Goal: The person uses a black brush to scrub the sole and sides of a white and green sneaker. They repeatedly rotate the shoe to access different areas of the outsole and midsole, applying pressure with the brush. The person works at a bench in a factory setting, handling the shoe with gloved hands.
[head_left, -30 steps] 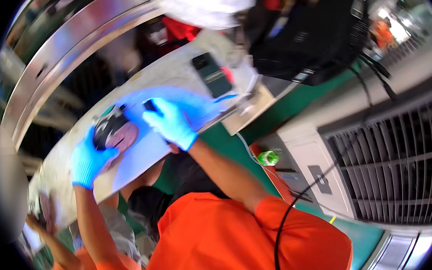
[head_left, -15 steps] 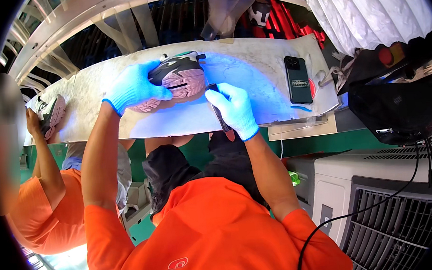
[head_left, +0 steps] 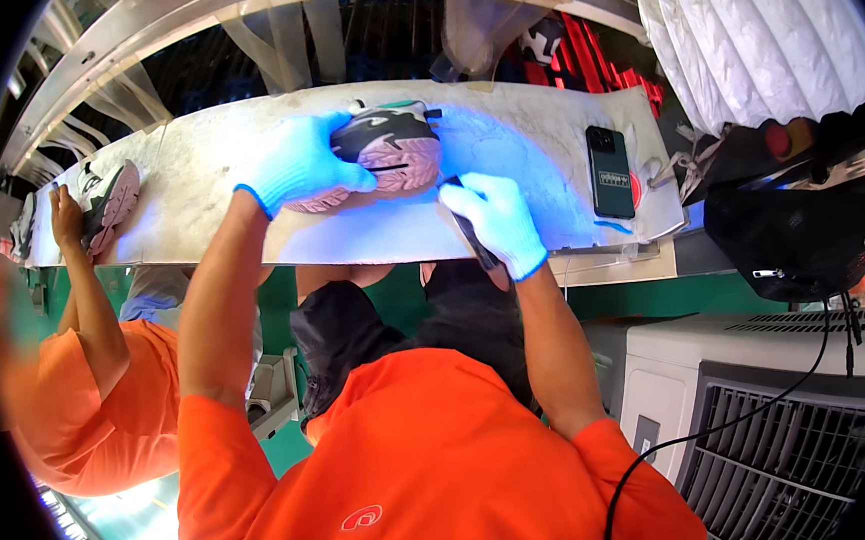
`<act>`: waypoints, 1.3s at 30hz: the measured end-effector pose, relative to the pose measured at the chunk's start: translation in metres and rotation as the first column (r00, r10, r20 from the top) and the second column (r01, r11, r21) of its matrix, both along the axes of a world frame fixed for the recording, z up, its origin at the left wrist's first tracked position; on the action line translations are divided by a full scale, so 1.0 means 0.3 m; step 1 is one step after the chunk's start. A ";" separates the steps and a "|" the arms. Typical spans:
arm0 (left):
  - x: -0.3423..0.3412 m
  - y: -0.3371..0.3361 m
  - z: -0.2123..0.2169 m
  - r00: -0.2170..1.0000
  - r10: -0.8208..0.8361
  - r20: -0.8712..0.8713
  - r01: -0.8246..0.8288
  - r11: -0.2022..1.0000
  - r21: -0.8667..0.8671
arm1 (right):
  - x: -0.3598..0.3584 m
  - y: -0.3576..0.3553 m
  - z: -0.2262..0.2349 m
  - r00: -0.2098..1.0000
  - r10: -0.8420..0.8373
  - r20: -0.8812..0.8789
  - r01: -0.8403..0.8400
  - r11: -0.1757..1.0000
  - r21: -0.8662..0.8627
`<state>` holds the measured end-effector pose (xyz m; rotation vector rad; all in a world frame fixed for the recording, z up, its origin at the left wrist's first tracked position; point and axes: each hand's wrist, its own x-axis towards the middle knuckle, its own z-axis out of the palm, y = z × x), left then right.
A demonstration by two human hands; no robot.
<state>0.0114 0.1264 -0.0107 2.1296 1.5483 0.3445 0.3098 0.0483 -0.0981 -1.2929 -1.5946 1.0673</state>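
Observation:
A black, grey and white sports shoe (head_left: 383, 133) with a pale pink sole rests on the worktable (head_left: 215, 165), its patterned sole turned partly toward me. My left hand (head_left: 305, 164), in a knitted glove lit bright blue, grips the shoe from its left side, thumb along the sole. Just right of the shoe, my right hand (head_left: 494, 216), gloved the same way, is closed round a slim black tool (head_left: 470, 229). The tool slants from near the sole down past the table's front edge; its exact kind I cannot make out. Blue light falls on the shoe and tabletop around it.
At the right lie a dark phone (head_left: 611, 172) and a small blue strip (head_left: 613, 226). A co-worker's hand (head_left: 67, 217) holds a similar shoe (head_left: 109, 204) at the left. A black bag (head_left: 791, 235) hangs at right, below a white ribbed duct (head_left: 767, 36). Rollers run behind the table.
The view has shifted slightly, so most things sit farther right. My hands keep nearly the same hold on the shoe and the tool. Another shoe shows at the far left.

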 end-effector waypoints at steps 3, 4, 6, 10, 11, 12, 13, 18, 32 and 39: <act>-0.012 -0.029 0.002 0.998 0.032 0.047 -0.034 0.999 0.028 | 0.060 -0.005 -0.023 0.980 0.006 0.197 -0.004 1.000 -0.009; -0.022 -0.045 0.012 0.993 0.020 0.113 -0.021 1.000 0.008 | 0.087 0.004 -0.030 0.943 -0.094 0.318 0.057 0.991 0.124; -0.006 -0.065 0.038 0.997 -0.066 0.034 0.066 0.998 0.008 | 0.110 0.004 0.028 0.886 -0.263 0.382 0.191 0.958 0.216; 0.100 -0.167 -0.041 0.995 -0.077 -0.071 0.094 0.952 0.293 | 0.220 0.040 0.007 0.689 -0.445 0.571 0.182 0.870 0.458; 0.129 -0.182 -0.087 0.983 -0.104 0.149 0.023 0.886 0.464 | 0.257 0.037 -0.023 0.789 -0.483 0.380 0.301 0.843 0.446; 0.102 -0.233 -0.067 0.988 -0.070 0.136 0.004 0.901 0.435 | 0.214 0.049 -0.050 0.931 -0.363 0.031 0.339 0.894 0.293; 0.070 -0.286 -0.053 0.990 -0.039 0.133 -0.017 0.918 0.395 | 0.135 0.039 -0.036 0.909 -0.204 -0.364 0.215 0.976 -0.010; -0.082 -0.393 -0.067 0.981 -0.066 0.182 -0.052 0.817 0.574 | -0.188 0.026 -0.046 0.711 0.188 -0.678 -0.347 0.932 -0.105; -0.302 -0.225 -0.343 0.699 0.542 0.467 -0.674 0.718 0.174 | -0.167 0.138 0.345 0.562 0.086 -0.823 0.144 0.969 0.199; -0.292 -0.225 -0.341 0.791 0.475 0.385 -0.588 0.765 0.263 | -0.222 0.631 1.180 0.767 -0.489 -0.416 0.579 0.250 0.776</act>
